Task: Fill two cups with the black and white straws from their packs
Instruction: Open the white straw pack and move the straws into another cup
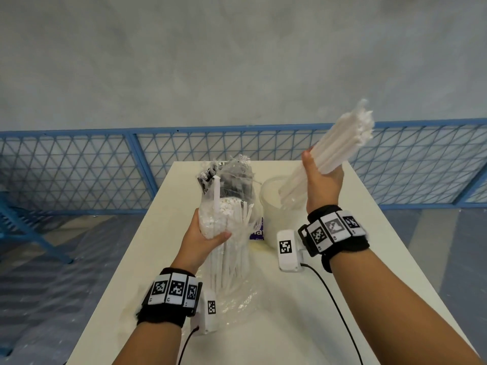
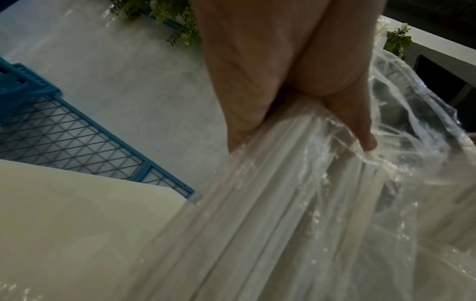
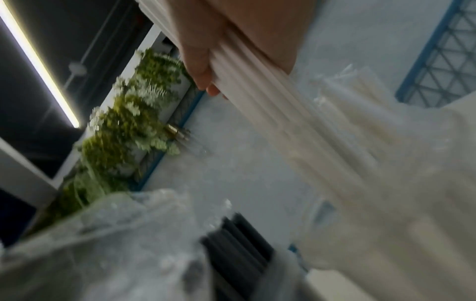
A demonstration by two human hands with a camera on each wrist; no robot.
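My left hand [image 1: 208,235] grips the clear pack of white straws [image 1: 226,248], which stands upright on the white table [image 1: 303,312]; the left wrist view shows the fingers [image 2: 355,122] curled round the pack's wrap [image 2: 270,203]. My right hand [image 1: 322,177] holds a tilted bundle of white straws [image 1: 345,143] up in the air. Their lower ends dip into the mouth of a white translucent cup [image 1: 271,219]. Black straws [image 1: 234,185] in clear wrap stand behind the white pack and appear as dark tubes [image 3: 237,244] in the right wrist view.
A purple label [image 1: 257,234] lies between the pack and the cup. Crumpled clear plastic [image 1: 237,309] spreads over the table near my left wrist. A blue mesh fence [image 1: 79,167] runs behind the table, with grey floor beyond it.
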